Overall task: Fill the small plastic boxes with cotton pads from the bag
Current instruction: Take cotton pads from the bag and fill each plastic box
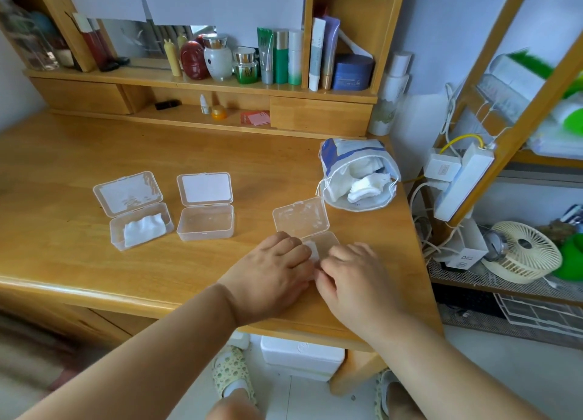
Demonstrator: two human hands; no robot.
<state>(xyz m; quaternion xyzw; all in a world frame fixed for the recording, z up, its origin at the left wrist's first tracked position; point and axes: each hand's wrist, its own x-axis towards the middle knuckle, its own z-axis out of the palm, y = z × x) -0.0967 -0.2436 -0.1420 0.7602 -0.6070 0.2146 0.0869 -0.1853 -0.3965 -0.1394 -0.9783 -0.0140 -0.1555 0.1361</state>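
left hand (271, 273), right hand (353, 276): pressing white pads (312, 250) | clear rectangular box (328, 241) | grip unclear

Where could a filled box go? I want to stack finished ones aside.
Bare desk left of the left box, and between the middle box and right box. Crowded by the bag and both hands.

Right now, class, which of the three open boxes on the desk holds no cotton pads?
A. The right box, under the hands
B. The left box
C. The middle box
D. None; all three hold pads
C: the middle box shows only clear plastic inside, while the left box holds white pads and pads show in the right box between the hands.
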